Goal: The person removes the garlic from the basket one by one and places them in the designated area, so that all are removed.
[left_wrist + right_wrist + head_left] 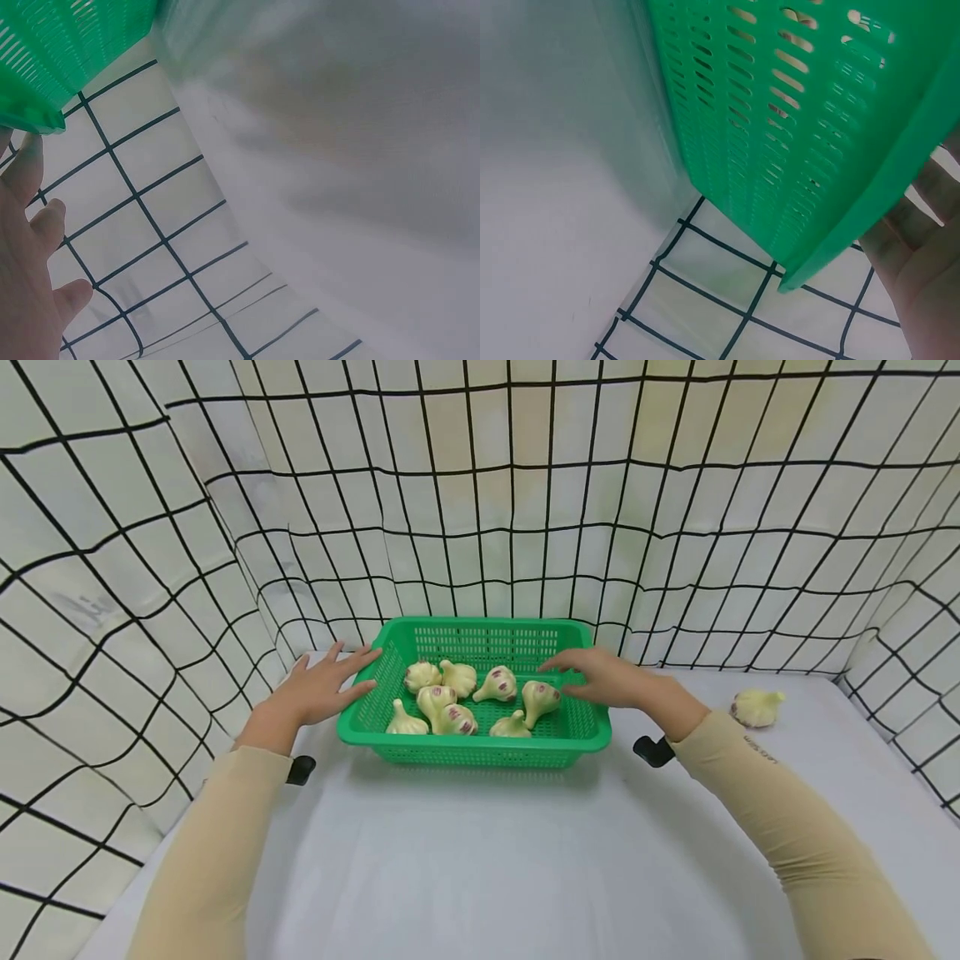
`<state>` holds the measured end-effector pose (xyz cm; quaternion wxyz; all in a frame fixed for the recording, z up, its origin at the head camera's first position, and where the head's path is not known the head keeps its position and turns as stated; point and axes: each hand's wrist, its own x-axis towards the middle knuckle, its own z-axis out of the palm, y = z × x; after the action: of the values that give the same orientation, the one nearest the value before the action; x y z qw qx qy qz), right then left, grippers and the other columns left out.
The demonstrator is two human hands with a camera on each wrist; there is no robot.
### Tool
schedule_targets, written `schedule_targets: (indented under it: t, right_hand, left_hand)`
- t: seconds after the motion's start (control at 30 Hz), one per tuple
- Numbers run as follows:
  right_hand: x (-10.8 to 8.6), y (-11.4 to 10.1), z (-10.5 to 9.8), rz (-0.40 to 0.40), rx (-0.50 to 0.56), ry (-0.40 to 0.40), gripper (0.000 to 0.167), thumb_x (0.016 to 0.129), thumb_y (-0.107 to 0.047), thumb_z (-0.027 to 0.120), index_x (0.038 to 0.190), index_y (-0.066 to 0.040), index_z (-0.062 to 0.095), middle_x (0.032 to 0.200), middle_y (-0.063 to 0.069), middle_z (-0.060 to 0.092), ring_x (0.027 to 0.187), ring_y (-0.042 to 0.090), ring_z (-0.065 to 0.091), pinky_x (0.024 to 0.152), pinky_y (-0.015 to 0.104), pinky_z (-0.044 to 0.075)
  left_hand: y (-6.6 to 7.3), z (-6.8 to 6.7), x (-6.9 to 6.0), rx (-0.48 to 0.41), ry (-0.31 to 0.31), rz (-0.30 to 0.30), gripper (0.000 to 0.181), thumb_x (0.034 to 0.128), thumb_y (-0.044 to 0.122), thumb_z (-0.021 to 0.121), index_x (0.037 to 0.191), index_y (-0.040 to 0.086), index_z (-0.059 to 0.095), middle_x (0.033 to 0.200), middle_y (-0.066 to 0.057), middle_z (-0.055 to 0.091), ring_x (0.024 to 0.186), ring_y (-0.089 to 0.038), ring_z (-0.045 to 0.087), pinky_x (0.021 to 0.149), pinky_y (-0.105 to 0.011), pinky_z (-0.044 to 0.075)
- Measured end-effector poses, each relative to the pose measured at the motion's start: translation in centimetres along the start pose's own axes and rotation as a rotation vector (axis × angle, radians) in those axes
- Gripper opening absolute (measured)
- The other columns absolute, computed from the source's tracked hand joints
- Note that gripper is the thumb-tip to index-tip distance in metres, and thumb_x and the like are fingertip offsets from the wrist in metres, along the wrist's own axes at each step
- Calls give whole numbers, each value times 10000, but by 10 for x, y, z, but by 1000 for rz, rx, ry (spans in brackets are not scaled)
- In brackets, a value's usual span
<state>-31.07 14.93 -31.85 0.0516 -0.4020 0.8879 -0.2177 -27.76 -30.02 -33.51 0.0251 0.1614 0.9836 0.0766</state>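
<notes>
A green plastic basket (472, 742) with slotted walls stands on the white surface and holds several garlic bulbs (495, 683), pale with purple streaks. My left hand (318, 687) is at the basket's left rim, fingers spread; in the left wrist view a fingertip (30, 146) meets the rim's underside. Over the right rim reaches my right hand (611, 678), its fingers loosely bent above the inside, near a garlic bulb (541, 699) but apart from it. The right wrist view has this hand (922, 262) beside the rim, fingertips partly hidden. Neither hand holds a bulb.
One more garlic bulb (756, 707) lies on the white table (480, 860) to the right, beyond the right forearm. Black netting (480, 535) over pale walls closes in the back and both sides, close behind the basket.
</notes>
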Motion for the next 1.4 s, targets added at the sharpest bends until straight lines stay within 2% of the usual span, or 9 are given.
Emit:
schedule_targets:
  t: [0.17,0.37,0.6,0.73,1.07,1.4]
  right_hand:
    - [9,-3,4,-21,-57,-48,414,960,-22,703,1366,3,629,1410,164,600,1372,363,495,1119,516,418]
    - [27,-9,5,-47,-156,-78,394,974,-42,690,1364,-17,637,1407,146,606,1370,345,501,1125,492,416]
    - [36,-11,7,33,-186,-136,426,974,-21,682,1394,-62,630,1480,146,549,1430,342,434,1151,490,386]
    - [37,-10,11,50,-201,-158,443,972,-16,682,1408,-61,619,1500,164,523,1435,359,424,1151,497,384]
    - [41,-5,22,25,-252,-167,503,902,113,642,1387,-19,619,1429,184,561,1301,356,553,1024,447,512]
    - [42,-3,34,60,-304,-199,512,911,123,625,1393,-51,624,1430,154,556,1243,333,595,983,426,537]
  left_hand:
    - [-3,1,-4,-6,1,-2,723,1067,592,376,1652,191,235,1694,-132,187,1541,-461,40,1149,-745,-27]
    - [-9,-5,-12,-20,14,-34,724,1067,579,391,1651,182,234,1693,-143,186,1540,-468,22,1141,-752,-42]
    - [-8,-8,-8,-19,20,-26,714,1072,564,390,1654,185,225,1697,-133,177,1543,-458,21,1150,-740,-43]
    - [-7,-7,-5,-14,20,-17,715,1072,571,382,1653,186,228,1698,-125,175,1545,-451,18,1155,-732,-48]
    - [-5,-3,-2,-10,23,-2,714,1069,571,392,1649,183,241,1691,-133,199,1542,-460,38,1150,-743,-36]
    - [-4,3,0,-13,25,17,699,1070,557,412,1647,194,256,1686,-131,216,1541,-460,59,1158,-732,-29]
